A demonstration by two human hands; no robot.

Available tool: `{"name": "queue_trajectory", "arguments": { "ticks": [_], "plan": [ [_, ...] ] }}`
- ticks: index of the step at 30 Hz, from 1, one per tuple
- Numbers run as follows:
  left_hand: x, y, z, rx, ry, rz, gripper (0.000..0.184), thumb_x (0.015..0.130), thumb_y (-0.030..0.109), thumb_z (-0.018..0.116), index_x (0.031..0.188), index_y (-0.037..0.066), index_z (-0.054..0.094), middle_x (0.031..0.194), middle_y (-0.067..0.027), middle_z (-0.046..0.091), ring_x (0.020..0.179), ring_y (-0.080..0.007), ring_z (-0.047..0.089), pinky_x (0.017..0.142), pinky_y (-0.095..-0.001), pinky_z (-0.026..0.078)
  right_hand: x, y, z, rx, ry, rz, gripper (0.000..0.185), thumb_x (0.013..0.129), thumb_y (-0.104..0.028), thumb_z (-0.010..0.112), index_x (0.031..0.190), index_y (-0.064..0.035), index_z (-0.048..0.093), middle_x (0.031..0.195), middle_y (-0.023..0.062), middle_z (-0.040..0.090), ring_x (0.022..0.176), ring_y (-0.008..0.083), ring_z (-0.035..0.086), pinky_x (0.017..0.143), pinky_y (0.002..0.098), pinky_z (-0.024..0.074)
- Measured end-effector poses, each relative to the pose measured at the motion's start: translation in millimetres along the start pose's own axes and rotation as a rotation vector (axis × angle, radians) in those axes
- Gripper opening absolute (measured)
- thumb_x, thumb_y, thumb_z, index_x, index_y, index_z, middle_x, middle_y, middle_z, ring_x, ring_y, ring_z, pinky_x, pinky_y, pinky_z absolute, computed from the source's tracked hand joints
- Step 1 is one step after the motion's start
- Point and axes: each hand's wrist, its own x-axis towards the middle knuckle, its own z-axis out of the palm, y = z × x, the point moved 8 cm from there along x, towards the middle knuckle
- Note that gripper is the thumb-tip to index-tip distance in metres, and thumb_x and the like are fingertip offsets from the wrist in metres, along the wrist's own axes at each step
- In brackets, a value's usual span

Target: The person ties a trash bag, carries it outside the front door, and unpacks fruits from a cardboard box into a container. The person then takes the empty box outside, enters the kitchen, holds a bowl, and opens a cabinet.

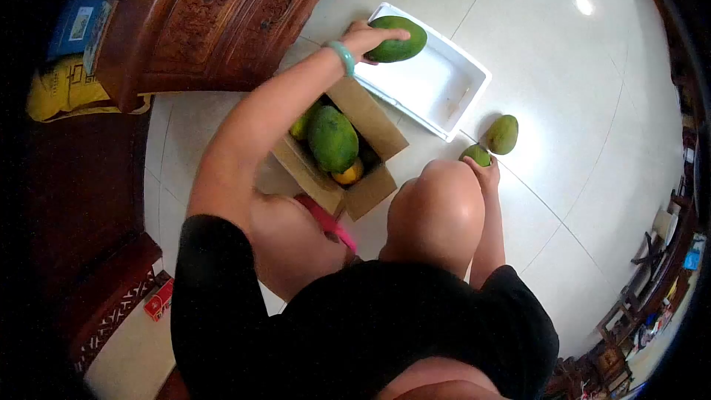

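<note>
My left hand (364, 41) grips a large green fruit (398, 38) above the far left end of a white tray (463, 78). My right hand (485, 172) is beside my knee, its fingers round a smaller green fruit (475, 154) low on the floor. Just beyond it, another green fruit (503, 134) lies on the tiles. An open cardboard box (383, 132) stands below my left forearm. Inside it are a big green fruit (332, 139) and a yellow-orange one (348, 172), with another partly hidden at the left.
A carved wooden cabinet (222, 22) rises at the left, with a yellow bag (70, 89) on it. My bent knee (437, 204) is between the box and my right hand. A small red box (158, 299) lies at lower left. Wooden furniture and small items line the right edge.
</note>
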Motion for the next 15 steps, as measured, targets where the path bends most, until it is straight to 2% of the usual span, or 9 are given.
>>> {"name": "queue_trajectory", "arguments": {
  "ticks": [1, 2, 5, 7, 9, 10, 12, 13, 15],
  "plan": [
    [32.0, -22.7, 6.9, -0.182, 0.061, -0.121, 0.072, 0.059, 0.040, 0.078, 0.112, 0.002, 0.046, 0.101, -0.0118, 0.057, 0.091, -0.0231, 0.056, 0.069, -0.0363, 0.051, 4.9, 5.9, 0.6, 0.034, -0.007, 0.013, 0.076, 0.052, -0.037, 0.083, 0.107, 0.0027, 0.049, 0.097, 0.0153, 0.060, 0.087, 0.0226, 0.059, 0.076, 0.0321, 0.0466],
    [52.9, -37.1, 13.7, -0.309, 0.104, -0.182, 0.068, 0.060, 0.040, 0.077, 0.111, 0.006, 0.047, 0.102, -0.0108, 0.057, 0.090, -0.0230, 0.056, 0.067, -0.0368, 0.050, 5.5, 6.9, -0.5, -0.039, 0.026, 0.015, 0.077, 0.052, -0.036, 0.082, 0.108, 0.0033, 0.049, 0.099, 0.0155, 0.060, 0.088, 0.0236, 0.059, 0.077, 0.0328, 0.0463],
    [72.9, -64.4, 39.5, -0.713, 0.207, -0.386, 0.054, 0.064, 0.040, 0.075, 0.106, 0.018, 0.050, 0.101, -0.0080, 0.055, 0.088, -0.0241, 0.053, 0.065, -0.0386, 0.048, 4.3, 13.6, 2.5, 0.004, 0.039, 0.030, 0.076, 0.054, -0.038, 0.081, 0.110, 0.0027, 0.049, 0.099, 0.0158, 0.060, 0.089, 0.0236, 0.059, 0.078, 0.0322, 0.0461],
    [80.0, -67.0, 51.9, -0.894, 0.115, -0.375, 0.044, 0.068, 0.040, 0.070, 0.101, 0.018, 0.052, 0.099, -0.0076, 0.055, 0.089, -0.0254, 0.051, 0.067, -0.0403, 0.047, 7.4, 20.6, 6.1, -0.017, 0.034, 0.028, 0.075, 0.055, -0.038, 0.081, 0.110, 0.0029, 0.049, 0.099, 0.0153, 0.060, 0.089, 0.0230, 0.059, 0.078, 0.0322, 0.0460],
    [63.5, -66.6, 58.1, -1.025, 0.146, -0.458, 0.038, 0.073, 0.043, 0.064, 0.100, 0.020, 0.053, 0.101, -0.0081, 0.054, 0.088, -0.0254, 0.051, 0.068, -0.0404, 0.047, -1.0, 12.7, 4.7, 0.001, -0.012, 0.094, 0.077, 0.054, -0.039, 0.081, 0.110, 0.0026, 0.049, 0.098, 0.0151, 0.060, 0.089, 0.0223, 0.058, 0.078, 0.0316, 0.0459],
    [69.6, -72.3, 57.1, -1.025, 0.148, -0.457, 0.038, 0.073, 0.043, 0.064, 0.100, 0.020, 0.053, 0.101, -0.0081, 0.054, 0.088, -0.0254, 0.051, 0.068, -0.0404, 0.047, 0.1, 11.7, 3.4, -0.026, 0.017, 0.080, 0.078, 0.054, -0.042, 0.081, 0.111, 0.0012, 0.049, 0.098, 0.0153, 0.060, 0.090, 0.0239, 0.058, 0.079, 0.0326, 0.0453],
    [72.2, -79.1, 56.6, -1.272, 0.161, -0.468, 0.037, 0.077, 0.046, 0.057, 0.103, 0.021, 0.051, 0.104, -0.0087, 0.052, 0.091, -0.0267, 0.050, 0.069, -0.0406, 0.048, -1.4, 5.1, 3.5, -0.038, 0.046, 0.052, 0.078, 0.055, -0.043, 0.080, 0.111, 0.0020, 0.049, 0.099, 0.0167, 0.060, 0.092, 0.0262, 0.058, 0.080, 0.0338, 0.0447],
    [73.3, -86.5, 53.6, -1.259, 0.230, -0.533, 0.038, 0.080, 0.049, 0.052, 0.104, 0.020, 0.052, 0.106, -0.0068, 0.052, 0.092, -0.0270, 0.049, 0.069, -0.0415, 0.048, -3.8, 2.1, 2.6, -0.049, 0.076, 0.028, 0.077, 0.056, -0.043, 0.079, 0.110, 0.0029, 0.048, 0.099, 0.0182, 0.059, 0.093, 0.0286, 0.057, 0.081, 0.0349, 0.0441],
    [94.8, -111.2, 47.8, -1.428, 0.225, -0.526, 0.047, 0.081, 0.054, 0.048, 0.114, 0.022, 0.044, 0.117, -0.0070, 0.043, 0.100, -0.0288, 0.044, 0.071, -0.0410, 0.047, -8.7, 3.1, -0.4, -0.072, 0.098, 0.009, 0.077, 0.057, -0.044, 0.078, 0.110, 0.0037, 0.048, 0.100, 0.0196, 0.059, 0.094, 0.0309, 0.057, 0.083, 0.0361, 0.0436]
  ]
}}
